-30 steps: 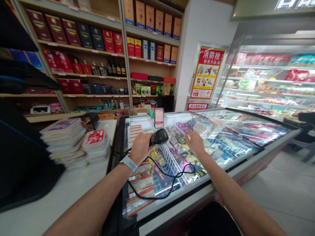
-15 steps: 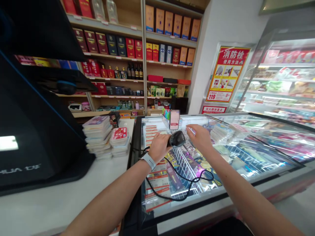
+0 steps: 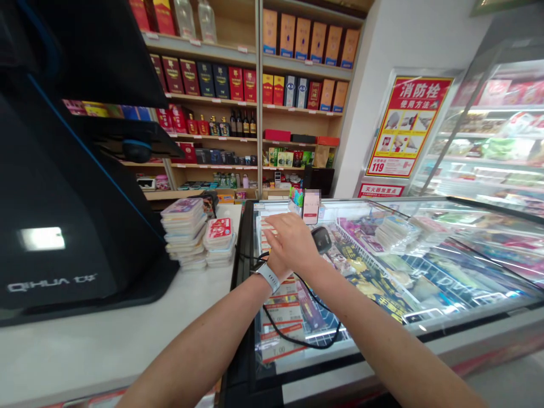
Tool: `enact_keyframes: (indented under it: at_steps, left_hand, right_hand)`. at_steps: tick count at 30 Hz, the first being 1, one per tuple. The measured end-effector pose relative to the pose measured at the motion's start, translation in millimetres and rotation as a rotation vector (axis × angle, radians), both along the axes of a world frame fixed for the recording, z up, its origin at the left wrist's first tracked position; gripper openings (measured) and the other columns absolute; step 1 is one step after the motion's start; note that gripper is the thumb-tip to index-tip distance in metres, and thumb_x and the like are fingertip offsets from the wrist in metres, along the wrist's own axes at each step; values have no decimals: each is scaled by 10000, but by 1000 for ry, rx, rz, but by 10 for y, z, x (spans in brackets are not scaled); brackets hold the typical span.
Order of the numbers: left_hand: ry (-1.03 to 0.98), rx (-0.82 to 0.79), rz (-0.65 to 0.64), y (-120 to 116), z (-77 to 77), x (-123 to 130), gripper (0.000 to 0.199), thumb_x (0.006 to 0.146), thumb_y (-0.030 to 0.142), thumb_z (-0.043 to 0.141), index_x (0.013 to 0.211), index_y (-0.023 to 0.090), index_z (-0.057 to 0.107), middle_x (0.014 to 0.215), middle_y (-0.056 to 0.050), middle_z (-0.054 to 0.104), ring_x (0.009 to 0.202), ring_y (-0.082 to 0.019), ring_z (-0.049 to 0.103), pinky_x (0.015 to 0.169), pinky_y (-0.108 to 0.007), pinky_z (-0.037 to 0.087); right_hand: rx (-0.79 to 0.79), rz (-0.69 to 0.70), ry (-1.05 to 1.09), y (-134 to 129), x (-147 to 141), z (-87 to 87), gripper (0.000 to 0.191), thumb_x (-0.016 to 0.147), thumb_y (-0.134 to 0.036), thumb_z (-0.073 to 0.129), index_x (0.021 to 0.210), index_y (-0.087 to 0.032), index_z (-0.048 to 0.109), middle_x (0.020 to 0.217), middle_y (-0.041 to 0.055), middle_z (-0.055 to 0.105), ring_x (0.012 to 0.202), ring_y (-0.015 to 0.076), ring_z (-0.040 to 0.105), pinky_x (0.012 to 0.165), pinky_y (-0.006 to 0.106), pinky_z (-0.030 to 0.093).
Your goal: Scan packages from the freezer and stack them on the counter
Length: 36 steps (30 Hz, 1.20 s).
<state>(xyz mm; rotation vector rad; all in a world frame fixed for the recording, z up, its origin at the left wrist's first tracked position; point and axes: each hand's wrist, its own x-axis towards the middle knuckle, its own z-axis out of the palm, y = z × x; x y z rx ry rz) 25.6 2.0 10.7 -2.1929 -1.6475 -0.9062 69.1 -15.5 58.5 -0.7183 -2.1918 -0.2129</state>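
Observation:
My left hand (image 3: 277, 264), with a light grey watch band (image 3: 268, 278) on its wrist, is mostly covered by my right hand. It is closed around a black handheld scanner (image 3: 322, 239), whose head sticks out on the right. My right hand (image 3: 293, 238) lies across the left one, its fingers apart and pointing left, with nothing seen in them. A black cable (image 3: 293, 340) loops over the glass freezer top (image 3: 352, 334). Behind the hands a phone (image 3: 311, 208) with a pink screen stands upright beside a small colourful box (image 3: 296, 197).
At left, a black checkout machine (image 3: 80, 243) stands on the white counter (image 3: 187, 306). Stacks of packs (image 3: 182, 229) sit near the freezer's left edge. More packs (image 3: 395, 233) lie on the glass at right. Shelves with boxes (image 3: 221, 79) rise behind.
My right hand has moved left from beyond the scanner and now overlaps my left hand. The camera view has shifted slightly left. My left hand still holds the scanner.

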Motion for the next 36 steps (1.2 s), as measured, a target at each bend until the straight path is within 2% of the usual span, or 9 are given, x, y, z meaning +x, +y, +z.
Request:
enact_keyframes:
  at_steps: [3, 7, 10, 15, 19, 23, 26, 31, 36]
  left_hand:
    - [-117, 4, 75, -72, 69, 16, 233, 924, 280, 524, 1148, 270, 585, 1049, -38, 675, 1213, -297, 555, 1089, -515, 395]
    - [-109, -58, -32, -96, 30, -207, 189, 862, 302, 617, 1051, 307, 620, 1011, -1, 694, 1131, -266, 613, 1078, -464, 429]
    - [-39, -106, -130, -7, -48, -311, 241, 784, 252, 695, 1020, 257, 646, 1015, -31, 717, 1033, -264, 658, 1079, -458, 430]
    - [21, -124, -187, 107, -134, -300, 336, 776, 217, 701, 1105, 206, 635, 1073, -91, 723, 1066, -284, 657, 1084, -492, 404]
    - [26, -128, -199, 74, -115, -309, 357, 789, 230, 697, 1137, 212, 620, 1095, -92, 722, 1082, -285, 650, 1089, -495, 391]
    - [21, -142, -207, 46, -90, -320, 331, 800, 223, 682, 1124, 199, 618, 1124, -95, 716, 1091, -274, 644, 1110, -480, 370]
    - [11, -145, -198, 54, -104, -318, 315, 799, 223, 684, 1106, 191, 621, 1136, -97, 713, 1089, -271, 640, 1121, -474, 355]
    - [-2, -159, -197, 68, -144, -305, 383, 777, 235, 713, 1143, 216, 602, 1137, -89, 710, 1108, -278, 632, 1123, -500, 338]
    - [-24, -150, -189, 54, -123, -283, 378, 772, 226, 724, 1132, 216, 609, 1133, -91, 713, 1105, -276, 637, 1115, -503, 347]
  right_hand:
    - [-54, 15, -23, -54, -243, -67, 260, 927, -258, 571, 1154, -154, 648, 1150, 116, 700, 1100, 260, 602, 998, 427, 443]
    - [-98, 22, -42, -94, -486, -123, 338, 917, -274, 577, 1247, -201, 597, 1244, 117, 663, 1149, 271, 588, 985, 442, 474]
    - [-146, 61, -116, -69, -630, -145, 453, 919, -252, 553, 1366, -195, 502, 1391, 119, 575, 1183, 258, 583, 967, 407, 506]
    - [-153, 89, -229, 32, -844, -207, 564, 923, -218, 530, 1460, -145, 374, 1511, 146, 449, 1212, 255, 579, 959, 395, 528]
    - [-99, 51, -306, 72, -933, -244, 473, 929, -139, 476, 1400, -143, 442, 1462, 149, 505, 1133, 238, 615, 901, 364, 549]
    - [-66, 33, -372, 52, -923, -216, 349, 900, -34, 449, 1214, -139, 559, 1233, 133, 646, 1006, 220, 638, 807, 331, 554]
    - [-48, 48, -384, 32, -898, -194, 262, 905, -38, 466, 1114, -139, 585, 1125, 119, 669, 971, 224, 630, 801, 332, 546]
    - [-17, 56, -371, 17, -871, -232, 233, 933, -77, 471, 1126, -152, 578, 1137, 112, 661, 967, 205, 618, 807, 312, 534]
    - [14, 97, -281, -84, -772, -201, 254, 950, -93, 449, 1159, -146, 584, 1169, 120, 650, 1020, 222, 600, 891, 342, 517]
